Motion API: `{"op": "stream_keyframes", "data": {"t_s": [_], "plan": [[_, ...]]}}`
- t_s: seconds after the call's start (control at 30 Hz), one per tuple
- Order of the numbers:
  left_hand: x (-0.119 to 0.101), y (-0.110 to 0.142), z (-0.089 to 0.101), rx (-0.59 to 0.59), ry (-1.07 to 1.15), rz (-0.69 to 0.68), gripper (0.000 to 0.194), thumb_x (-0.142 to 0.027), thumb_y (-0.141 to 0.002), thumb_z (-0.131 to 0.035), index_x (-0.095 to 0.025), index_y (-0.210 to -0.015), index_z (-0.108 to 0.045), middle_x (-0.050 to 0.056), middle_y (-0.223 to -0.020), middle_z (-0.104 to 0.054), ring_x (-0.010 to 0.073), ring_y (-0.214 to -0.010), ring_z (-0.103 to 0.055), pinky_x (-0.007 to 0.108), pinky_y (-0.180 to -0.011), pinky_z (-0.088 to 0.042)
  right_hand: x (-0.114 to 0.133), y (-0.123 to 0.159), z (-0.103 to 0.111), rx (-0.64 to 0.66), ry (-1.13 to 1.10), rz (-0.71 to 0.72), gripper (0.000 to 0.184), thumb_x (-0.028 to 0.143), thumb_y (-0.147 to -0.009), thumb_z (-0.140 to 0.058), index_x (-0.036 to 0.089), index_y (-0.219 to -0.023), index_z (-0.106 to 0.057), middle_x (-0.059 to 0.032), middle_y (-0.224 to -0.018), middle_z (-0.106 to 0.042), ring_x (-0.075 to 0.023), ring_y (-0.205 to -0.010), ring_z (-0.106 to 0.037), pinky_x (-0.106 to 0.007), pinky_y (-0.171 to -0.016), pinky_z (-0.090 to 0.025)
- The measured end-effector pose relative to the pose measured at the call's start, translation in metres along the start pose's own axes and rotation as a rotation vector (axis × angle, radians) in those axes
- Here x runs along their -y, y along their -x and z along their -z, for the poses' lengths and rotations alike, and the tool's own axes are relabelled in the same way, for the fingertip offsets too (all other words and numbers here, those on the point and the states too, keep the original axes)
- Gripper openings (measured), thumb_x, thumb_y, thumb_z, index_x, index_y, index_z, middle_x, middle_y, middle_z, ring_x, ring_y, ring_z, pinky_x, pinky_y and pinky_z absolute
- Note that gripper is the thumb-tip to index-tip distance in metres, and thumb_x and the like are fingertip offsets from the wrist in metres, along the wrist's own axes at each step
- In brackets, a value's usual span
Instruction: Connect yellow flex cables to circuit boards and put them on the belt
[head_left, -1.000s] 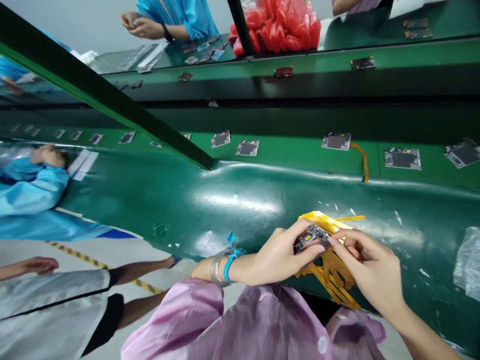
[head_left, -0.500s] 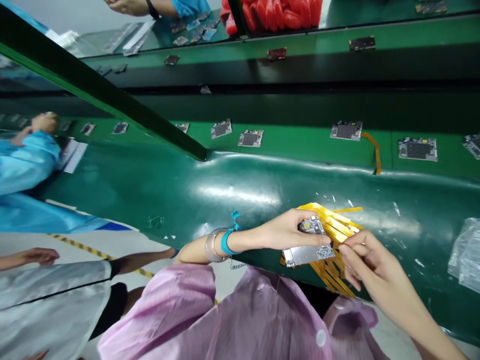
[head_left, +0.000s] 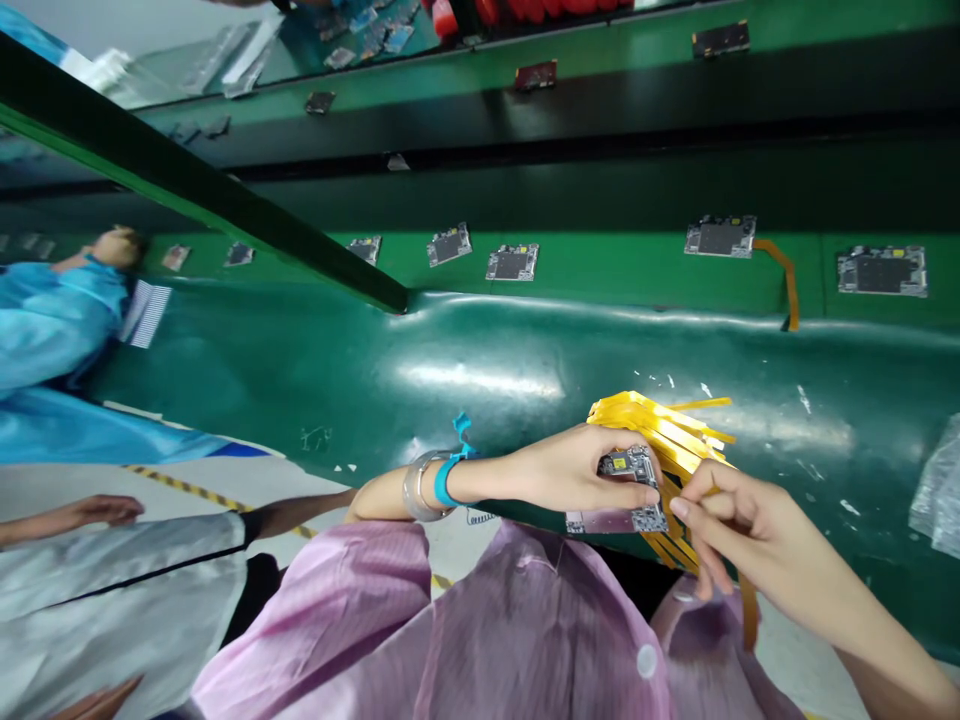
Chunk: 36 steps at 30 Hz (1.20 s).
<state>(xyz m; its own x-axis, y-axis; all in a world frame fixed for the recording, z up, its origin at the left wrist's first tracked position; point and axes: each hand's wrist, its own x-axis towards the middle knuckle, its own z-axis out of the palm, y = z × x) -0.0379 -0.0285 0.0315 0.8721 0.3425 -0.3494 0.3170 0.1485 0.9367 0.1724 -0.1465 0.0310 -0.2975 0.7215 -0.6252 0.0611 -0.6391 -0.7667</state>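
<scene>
My left hand (head_left: 577, 468) is closed around a circuit board (head_left: 646, 510), with the thumb across its face. The board is tilted above the table's front edge, and its dark chips and a yellow patch show. Close to the board's right edge, my right hand (head_left: 720, 520) pinches with thumb and forefinger. An orange flex cable (head_left: 748, 612) hangs down beneath that hand and appears to be held in it; the pinched end is too small to make out. Behind both hands lies a pile of yellow flex cables (head_left: 652, 418) on the green table mat (head_left: 495, 350), partly hidden by my fingers.
Several circuit boards (head_left: 512, 262) lie along the green strip ahead; one board (head_left: 720, 237) has an orange cable attached. A green post (head_left: 225, 190) slants across the left. Clear plastic bags (head_left: 939, 490) sit at right. A co-worker's blue sleeve (head_left: 60, 310) is at left.
The right hand's fingertips have come nearer the board's edge, and an orange cable now shows hanging below that hand. The left hand's board is tilted slightly differently. The view has shifted a little.
</scene>
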Motion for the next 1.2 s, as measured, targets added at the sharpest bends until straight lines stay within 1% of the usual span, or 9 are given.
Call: {"op": "stream_keyframes", "data": {"t_s": [0.13, 0.27, 0.47, 0.67, 0.87, 0.97, 1.03, 1.13, 1.2], "plan": [[0.003, 0.0, 0.0, 0.011, -0.037, 0.021, 0.024, -0.037, -0.092, -0.069, -0.014, -0.098, -0.068, 0.002, -0.088, -0.068, 0.0126, -0.076, -0.056, 0.025, -0.068, -0.047, 0.005, -0.002, 0.005, 0.092, -0.011, -0.029, 0.039, 0.059, -0.098, -0.058, 0.024, -0.084, -0.051, 0.0095, -0.047, -0.057, -0.0123, -0.044, -0.065, -0.027, -0.057, -0.058], [0.004, -0.001, 0.0, 0.025, -0.04, 0.035, 0.022, -0.035, -0.091, -0.069, -0.015, -0.1, -0.069, 0.004, -0.095, -0.071, 0.0148, -0.084, -0.061, 0.027, -0.076, -0.051, 0.0, -0.004, 0.006, 0.128, -0.026, -0.025, 0.035, 0.055, -0.101, -0.056, 0.024, -0.086, -0.05, 0.0096, -0.048, -0.059, -0.0117, -0.044, -0.067, -0.024, -0.054, -0.057], [0.002, -0.002, 0.0, 0.034, 0.036, 0.032, 0.02, -0.031, -0.088, -0.071, -0.016, -0.101, -0.069, 0.005, -0.1, -0.071, 0.016, -0.091, -0.063, 0.028, -0.083, -0.052, -0.002, -0.006, 0.004, 0.115, -0.089, -0.017, 0.035, 0.054, -0.1, -0.058, 0.024, -0.085, -0.049, 0.0108, -0.047, -0.058, -0.0115, -0.04, -0.064, -0.027, -0.055, -0.059], [0.002, -0.003, -0.003, 0.025, 0.086, 0.059, 0.025, -0.038, -0.087, -0.074, -0.015, -0.084, -0.064, -0.002, -0.081, -0.061, 0.0103, -0.072, -0.052, 0.023, -0.066, -0.043, 0.002, -0.003, -0.001, 0.074, -0.09, -0.028, 0.036, 0.057, -0.098, -0.06, 0.024, -0.084, -0.051, 0.0091, -0.047, -0.059, -0.0143, -0.042, -0.066, -0.031, -0.058, -0.061], [0.002, -0.006, 0.001, 0.006, 0.053, 0.081, 0.026, -0.04, -0.088, -0.073, -0.015, -0.084, -0.066, -0.001, -0.082, -0.063, 0.0112, -0.072, -0.052, 0.023, -0.064, -0.041, -0.004, -0.007, 0.002, 0.042, -0.106, 0.018, 0.043, 0.064, -0.096, -0.058, 0.023, -0.08, -0.06, 0.0042, -0.056, -0.064, -0.0161, -0.054, -0.07, -0.032, -0.066, -0.063], [0.001, -0.009, 0.003, -0.057, -0.081, 0.055, 0.036, -0.049, -0.093, -0.065, -0.017, -0.078, -0.062, -0.002, -0.073, -0.057, 0.011, -0.066, -0.047, 0.025, -0.058, -0.036, -0.009, -0.014, 0.006, -0.154, -0.045, 0.095, 0.045, 0.066, -0.094, -0.059, 0.024, -0.088, -0.07, -0.0046, -0.089, -0.077, -0.0223, -0.088, -0.076, -0.034, -0.084, -0.061], [0.001, -0.013, 0.002, -0.132, -0.219, 0.057, 0.044, -0.056, -0.096, -0.059, -0.017, -0.076, -0.06, -0.002, -0.068, -0.054, 0.0107, -0.061, -0.044, 0.026, -0.055, -0.033, -0.011, -0.021, 0.009, -0.182, 0.024, 0.124, 0.039, 0.061, -0.088, -0.07, 0.024, -0.1, -0.074, -0.0065, -0.105, -0.078, -0.0249, -0.1, -0.074, -0.036, -0.091, -0.059], [0.003, -0.026, 0.008, -0.244, -0.377, 0.057, 0.045, -0.061, -0.099, -0.051, -0.018, -0.09, -0.063, 0.0, -0.074, -0.065, 0.0123, -0.062, -0.054, 0.027, -0.059, -0.039, -0.011, -0.036, 0.017, -0.157, 0.082, 0.147, 0.036, 0.055, -0.081, -0.08, 0.022, -0.093, -0.076, -0.0059, -0.097, -0.079, -0.025, -0.09, -0.074, -0.036, -0.085, -0.059], [0.006, -0.039, 0.029, -0.387, -0.504, 0.006, 0.043, -0.059, -0.102, -0.047, -0.019, -0.105, -0.064, 0.004, -0.09, -0.073, 0.0168, -0.075, -0.065, 0.029, -0.07, -0.047, -0.006, -0.049, 0.027, -0.236, 0.085, 0.171, 0.037, 0.055, -0.078, -0.082, 0.02, -0.09, -0.077, -0.0056, -0.09, -0.079, -0.0249, -0.086, -0.074, -0.034, -0.08, -0.059]]}}
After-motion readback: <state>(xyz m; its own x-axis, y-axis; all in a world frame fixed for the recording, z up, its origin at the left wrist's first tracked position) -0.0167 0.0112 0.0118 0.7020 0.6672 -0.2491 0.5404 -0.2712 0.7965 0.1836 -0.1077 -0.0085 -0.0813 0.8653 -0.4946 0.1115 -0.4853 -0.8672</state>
